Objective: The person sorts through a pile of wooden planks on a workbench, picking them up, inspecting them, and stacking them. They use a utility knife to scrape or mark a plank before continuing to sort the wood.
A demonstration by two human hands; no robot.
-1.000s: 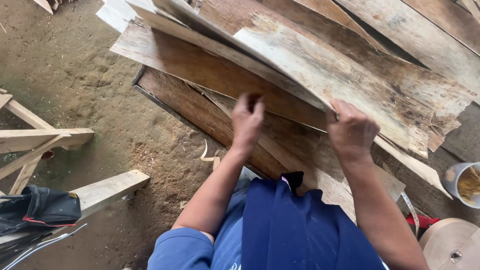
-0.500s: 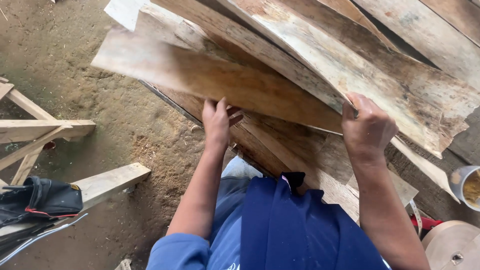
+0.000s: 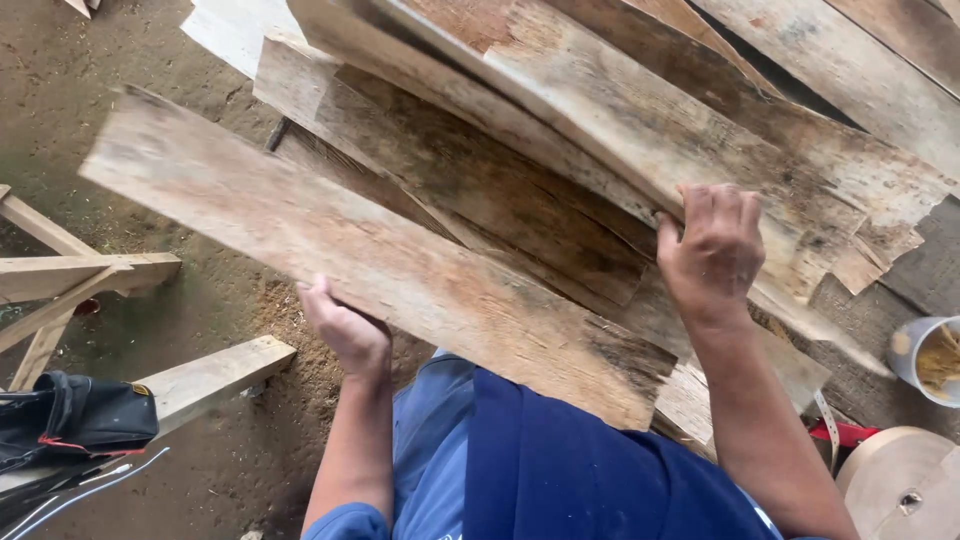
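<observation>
— What differs from half a second before?

— The long veneer sheet (image 3: 370, 265) has slid out of the veneer stack (image 3: 640, 130) toward the person's left and now lies much lower in view, its pale, rough face spread across the middle. The left hand (image 3: 345, 330), which lay flat against the pile, has gone underneath that sheet. The right hand (image 3: 712, 250) has stayed near the same spot on the stack.

— And where is the sheet relative to the fingers?

— It rests on top of the left hand: the fingers curl up behind its near edge, closed on it (only the knuckles and palm show, the tips are hidden). The sheet runs from upper left down to a torn end just beside the right forearm. The right hand presses on the stacked sheets above it, fingers together and bent over an edge; whether it grips or merely pushes cannot be told.

— Anything around?

— A wooden trestle (image 3: 70, 275) and a black bag (image 3: 75, 415) on the dirt floor at the left, a white tub (image 3: 925, 360) at the right.
</observation>
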